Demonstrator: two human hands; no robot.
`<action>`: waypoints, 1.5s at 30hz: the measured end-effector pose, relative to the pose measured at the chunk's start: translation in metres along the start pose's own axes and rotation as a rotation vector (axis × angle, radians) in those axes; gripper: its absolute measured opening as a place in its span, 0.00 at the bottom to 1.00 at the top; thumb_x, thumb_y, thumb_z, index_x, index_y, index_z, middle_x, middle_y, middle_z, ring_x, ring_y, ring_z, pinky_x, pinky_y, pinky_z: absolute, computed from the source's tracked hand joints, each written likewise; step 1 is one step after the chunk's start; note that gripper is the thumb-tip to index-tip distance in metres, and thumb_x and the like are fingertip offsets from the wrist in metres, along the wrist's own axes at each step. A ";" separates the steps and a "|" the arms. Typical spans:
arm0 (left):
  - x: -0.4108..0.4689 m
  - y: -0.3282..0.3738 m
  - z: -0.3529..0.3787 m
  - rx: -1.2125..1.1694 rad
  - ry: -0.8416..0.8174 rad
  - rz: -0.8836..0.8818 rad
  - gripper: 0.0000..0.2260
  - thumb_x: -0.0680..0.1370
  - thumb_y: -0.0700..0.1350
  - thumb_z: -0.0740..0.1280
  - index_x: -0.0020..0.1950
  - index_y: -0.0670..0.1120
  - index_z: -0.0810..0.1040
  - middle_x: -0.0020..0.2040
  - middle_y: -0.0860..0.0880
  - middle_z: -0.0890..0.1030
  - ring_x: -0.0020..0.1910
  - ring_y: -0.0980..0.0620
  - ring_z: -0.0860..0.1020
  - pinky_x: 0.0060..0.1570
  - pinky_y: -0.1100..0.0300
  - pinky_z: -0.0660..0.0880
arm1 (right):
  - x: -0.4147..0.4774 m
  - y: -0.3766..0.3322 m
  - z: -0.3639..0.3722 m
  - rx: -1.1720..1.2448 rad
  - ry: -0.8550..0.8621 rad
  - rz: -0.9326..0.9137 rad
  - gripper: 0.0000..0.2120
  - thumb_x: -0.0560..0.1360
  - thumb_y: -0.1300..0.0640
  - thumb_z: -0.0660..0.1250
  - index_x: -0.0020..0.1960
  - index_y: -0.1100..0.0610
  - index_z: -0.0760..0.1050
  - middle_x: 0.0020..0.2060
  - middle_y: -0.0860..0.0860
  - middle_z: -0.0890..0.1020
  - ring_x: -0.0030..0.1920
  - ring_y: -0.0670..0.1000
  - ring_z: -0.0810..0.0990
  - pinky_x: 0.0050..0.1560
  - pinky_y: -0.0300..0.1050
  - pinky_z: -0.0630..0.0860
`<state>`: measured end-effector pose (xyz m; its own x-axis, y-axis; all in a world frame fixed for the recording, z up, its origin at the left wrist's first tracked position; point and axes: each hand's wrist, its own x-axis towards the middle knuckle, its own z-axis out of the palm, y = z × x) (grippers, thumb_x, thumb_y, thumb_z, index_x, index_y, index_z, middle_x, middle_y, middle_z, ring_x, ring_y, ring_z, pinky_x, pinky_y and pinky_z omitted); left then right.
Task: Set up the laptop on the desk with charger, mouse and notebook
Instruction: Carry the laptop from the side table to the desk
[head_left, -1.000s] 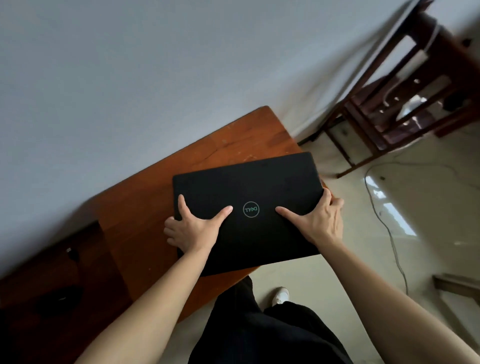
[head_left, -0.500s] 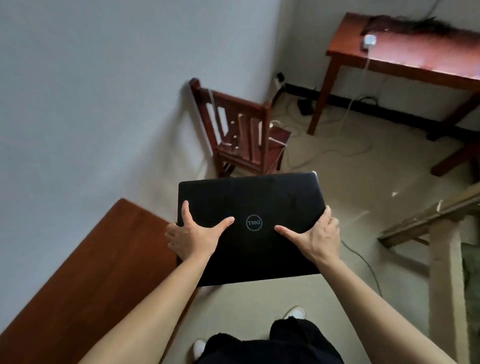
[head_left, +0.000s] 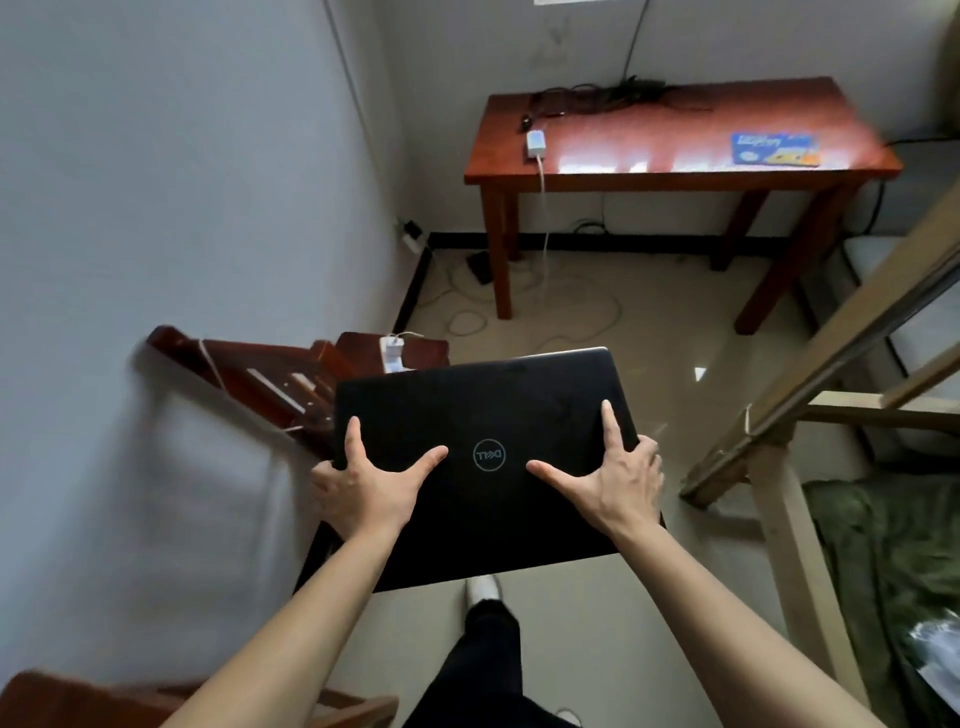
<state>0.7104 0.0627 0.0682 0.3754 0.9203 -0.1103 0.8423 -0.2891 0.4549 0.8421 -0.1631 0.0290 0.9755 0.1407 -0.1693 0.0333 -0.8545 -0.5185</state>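
I hold a closed black laptop (head_left: 483, 415) with a round logo flat in the air in front of me, over the floor. My left hand (head_left: 366, 488) grips its left edge and my right hand (head_left: 613, 478) grips its right edge, thumbs lying on the lid. Across the room stands a reddish wooden desk (head_left: 675, 174) against the far wall. On it lie a white charger brick (head_left: 535, 143) with its cable hanging off the front, a bundle of black cables (head_left: 597, 98) at the back, and a blue notebook (head_left: 776, 149) at the right. No mouse is visible.
A dark wooden chair (head_left: 291, 379) stands by the left wall, partly behind the laptop, with a white adapter (head_left: 392, 353) on it. Cables and a power strip (head_left: 415, 236) lie on the floor under the desk. A pale wooden bed frame (head_left: 789, 447) stands at the right.
I have turned away from the small wooden table and carried the laptop off it. The far desk has come into full view, and the chair has slid to the left behind the laptop.
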 end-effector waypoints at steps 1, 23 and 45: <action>0.012 0.015 0.010 -0.002 -0.010 0.012 0.58 0.51 0.85 0.61 0.77 0.61 0.55 0.60 0.40 0.69 0.57 0.40 0.69 0.61 0.45 0.71 | 0.017 0.000 -0.002 0.002 0.009 0.007 0.64 0.49 0.10 0.54 0.79 0.36 0.44 0.67 0.62 0.66 0.67 0.63 0.69 0.70 0.60 0.67; 0.285 0.457 0.214 -0.025 -0.259 0.346 0.57 0.52 0.83 0.62 0.77 0.62 0.57 0.62 0.41 0.69 0.62 0.40 0.67 0.66 0.49 0.64 | 0.451 -0.032 -0.098 0.063 0.301 0.384 0.63 0.49 0.12 0.60 0.79 0.37 0.51 0.67 0.60 0.67 0.68 0.62 0.69 0.72 0.56 0.64; 0.453 0.836 0.382 -0.015 -0.188 0.237 0.57 0.54 0.80 0.66 0.77 0.59 0.56 0.65 0.38 0.67 0.64 0.37 0.66 0.67 0.44 0.65 | 0.914 -0.020 -0.200 0.095 0.220 0.307 0.63 0.49 0.13 0.61 0.78 0.38 0.53 0.66 0.59 0.69 0.67 0.59 0.69 0.71 0.56 0.66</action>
<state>1.7318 0.1369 0.0605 0.6271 0.7621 -0.1609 0.7175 -0.4847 0.5002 1.7762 -0.1177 0.0522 0.9605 -0.2342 -0.1501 -0.2780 -0.7885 -0.5486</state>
